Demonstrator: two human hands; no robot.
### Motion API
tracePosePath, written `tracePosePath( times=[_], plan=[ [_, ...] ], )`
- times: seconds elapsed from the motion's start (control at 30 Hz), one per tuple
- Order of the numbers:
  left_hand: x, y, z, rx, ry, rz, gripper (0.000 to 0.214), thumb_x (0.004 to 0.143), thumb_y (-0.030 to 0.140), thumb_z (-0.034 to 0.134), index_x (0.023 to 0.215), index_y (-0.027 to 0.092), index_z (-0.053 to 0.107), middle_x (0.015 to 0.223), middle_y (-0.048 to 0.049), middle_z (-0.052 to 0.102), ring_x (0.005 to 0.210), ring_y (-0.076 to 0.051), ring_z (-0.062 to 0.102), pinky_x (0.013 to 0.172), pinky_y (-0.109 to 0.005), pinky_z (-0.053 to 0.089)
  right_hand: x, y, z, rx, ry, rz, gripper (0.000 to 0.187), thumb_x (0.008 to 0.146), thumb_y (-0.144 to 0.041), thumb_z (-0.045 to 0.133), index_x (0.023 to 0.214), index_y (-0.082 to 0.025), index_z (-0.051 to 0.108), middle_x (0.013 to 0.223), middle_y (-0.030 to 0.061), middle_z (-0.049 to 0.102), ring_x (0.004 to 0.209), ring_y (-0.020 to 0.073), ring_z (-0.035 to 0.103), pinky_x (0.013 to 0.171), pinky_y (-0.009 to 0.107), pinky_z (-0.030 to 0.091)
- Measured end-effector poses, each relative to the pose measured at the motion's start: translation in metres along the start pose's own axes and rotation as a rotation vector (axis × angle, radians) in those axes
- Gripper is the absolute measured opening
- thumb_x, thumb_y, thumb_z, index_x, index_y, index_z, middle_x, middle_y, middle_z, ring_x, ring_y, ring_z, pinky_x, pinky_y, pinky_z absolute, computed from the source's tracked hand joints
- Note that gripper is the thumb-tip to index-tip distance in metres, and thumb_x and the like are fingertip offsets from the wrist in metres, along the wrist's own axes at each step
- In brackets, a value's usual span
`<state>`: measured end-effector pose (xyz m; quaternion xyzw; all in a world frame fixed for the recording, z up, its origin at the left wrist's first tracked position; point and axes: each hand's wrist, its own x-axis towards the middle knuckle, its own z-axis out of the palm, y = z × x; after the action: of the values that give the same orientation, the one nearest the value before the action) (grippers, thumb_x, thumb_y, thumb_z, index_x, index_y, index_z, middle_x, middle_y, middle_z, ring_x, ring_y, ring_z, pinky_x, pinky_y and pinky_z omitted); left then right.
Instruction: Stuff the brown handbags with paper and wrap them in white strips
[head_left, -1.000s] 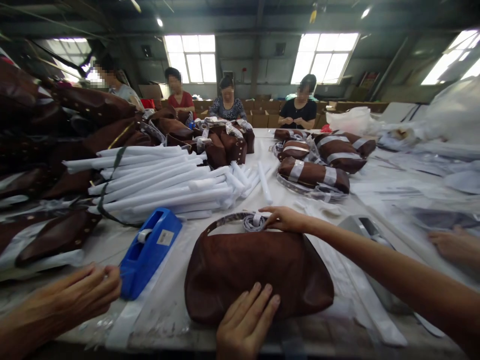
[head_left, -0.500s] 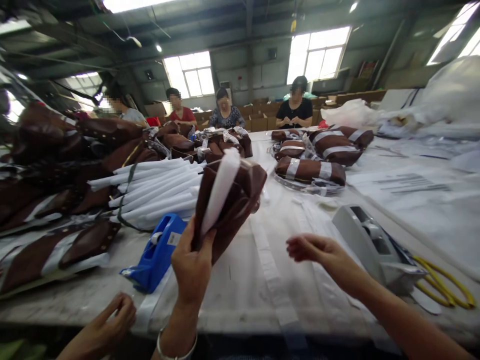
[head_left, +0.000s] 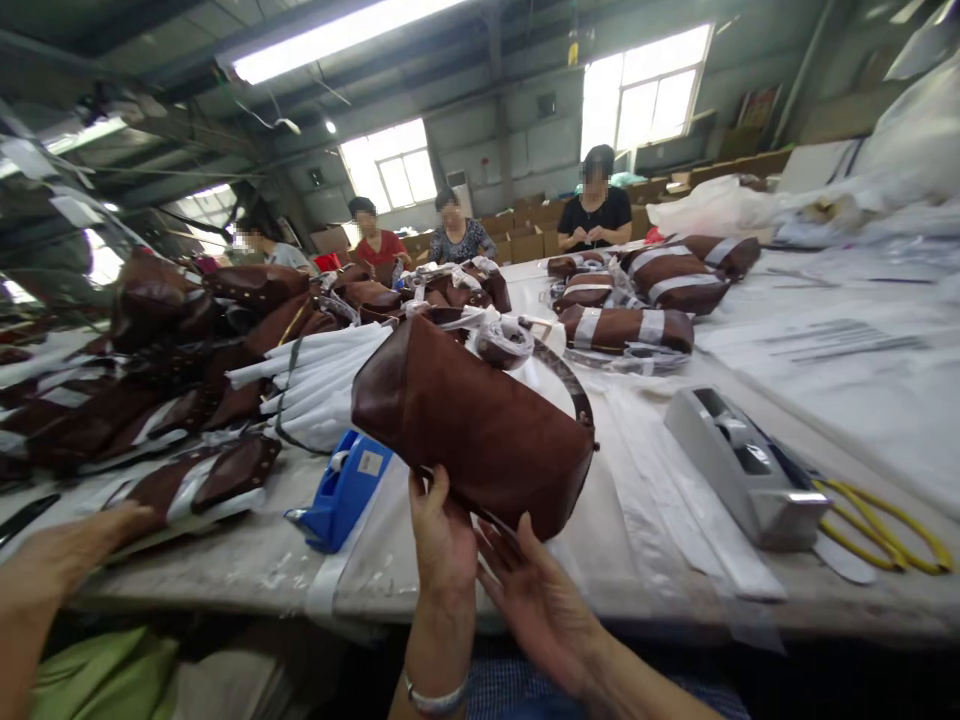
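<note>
A brown leather handbag (head_left: pixel 480 420) is held up above the front of the table, tilted, its broad smooth side facing me. My left hand (head_left: pixel 442 530), with a bracelet at the wrist, grips the bag's lower edge, thumb on the near face. At the lower right of the bag, my right hand (head_left: pixel 536 590) supports it, thumb against the edge and fingers partly hidden underneath. The bag's strap (head_left: pixel 574 385) loops behind it, near a bundle in clear wrapping (head_left: pixel 502 335). A blue tape dispenser (head_left: pixel 346 490) stands just left of my left hand.
Right of the bag stands a grey tape dispenser (head_left: pixel 750 480), beside yellow-handled scissors (head_left: pixel 885 520). White rolls (head_left: pixel 330 370) and piled brown bags (head_left: pixel 247 330) lie left. Wrapped bags (head_left: pixel 630 328) lie farther back. A co-worker's hand (head_left: pixel 112 530) reaches in from the left; several people sit opposite.
The handbag has been turned so its opening and the white roll in it no longer show. My right hand has come in from the right onto the bag. The co-worker's hand moved left.
</note>
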<state>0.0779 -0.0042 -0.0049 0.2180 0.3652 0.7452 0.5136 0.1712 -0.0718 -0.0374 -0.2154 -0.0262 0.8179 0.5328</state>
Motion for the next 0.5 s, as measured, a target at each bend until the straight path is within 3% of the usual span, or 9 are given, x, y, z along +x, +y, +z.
tracePosePath(
  times=[0.1,0.2,0.27,0.37,0.43,0.5],
  plan=[
    [-0.013,-0.010,-0.001,0.016,-0.004,-0.012,0.050,0.085,0.024,0.067,0.132,0.032,0.052,0.142,-0.0024,0.058,0.119,-0.015,0.063,0.100,-0.028,0.050,0.002,-0.011,-0.005,0.062,0.120,-0.070,0.047,0.067,-0.049,0.086,0.104,-0.024,0.071,0.126,0.0035,0.069,0.136,0.0234,0.049,0.111,0.034,0.047],
    [-0.026,-0.032,-0.011,0.006,0.049,-0.095,0.058,0.081,0.026,0.071,0.134,0.029,0.048,0.141,-0.0063,0.058,0.121,-0.020,0.062,0.102,-0.032,0.051,0.009,-0.028,-0.018,0.057,0.270,-0.117,0.052,0.063,-0.040,0.088,0.109,-0.028,0.067,0.119,0.0012,0.072,0.123,0.0219,0.061,0.092,0.030,0.059],
    [-0.026,-0.056,-0.021,0.023,0.147,-0.228,0.065,0.078,0.028,0.073,0.136,0.026,0.044,0.139,-0.0096,0.059,0.124,-0.023,0.060,0.100,-0.035,0.052,0.021,-0.041,-0.030,0.039,0.375,-0.118,0.057,0.059,-0.036,0.087,0.111,-0.030,0.065,0.113,-0.0001,0.073,0.110,0.0234,0.067,0.075,0.030,0.064],
    [-0.017,-0.094,-0.037,0.015,0.379,-0.387,0.070,0.073,0.028,0.075,0.135,0.023,0.042,0.136,-0.0140,0.059,0.124,-0.027,0.061,0.093,-0.037,0.056,0.041,-0.058,-0.040,-0.071,0.429,-0.091,0.061,0.055,-0.037,0.085,0.112,-0.033,0.063,0.111,-0.0002,0.073,0.096,0.0251,0.071,0.062,0.031,0.065],
    [-0.019,-0.108,-0.047,-0.018,0.389,-0.347,0.067,0.070,0.034,0.078,0.129,0.025,0.048,0.134,-0.0142,0.060,0.122,-0.027,0.062,0.091,-0.035,0.057,0.045,-0.065,-0.040,-0.143,0.457,-0.114,0.061,0.055,-0.039,0.084,0.111,-0.034,0.063,0.113,-0.0007,0.072,0.091,0.0242,0.071,0.059,0.031,0.065],
    [-0.032,-0.110,-0.055,0.020,0.306,-0.333,0.055,0.066,0.041,0.082,0.114,0.025,0.061,0.126,-0.0144,0.064,0.116,-0.027,0.066,0.088,-0.034,0.057,0.042,-0.069,-0.038,-0.178,0.453,-0.136,0.058,0.056,-0.039,0.083,0.109,-0.035,0.063,0.116,-0.0014,0.071,0.088,0.0223,0.070,0.058,0.029,0.064]
  ],
)
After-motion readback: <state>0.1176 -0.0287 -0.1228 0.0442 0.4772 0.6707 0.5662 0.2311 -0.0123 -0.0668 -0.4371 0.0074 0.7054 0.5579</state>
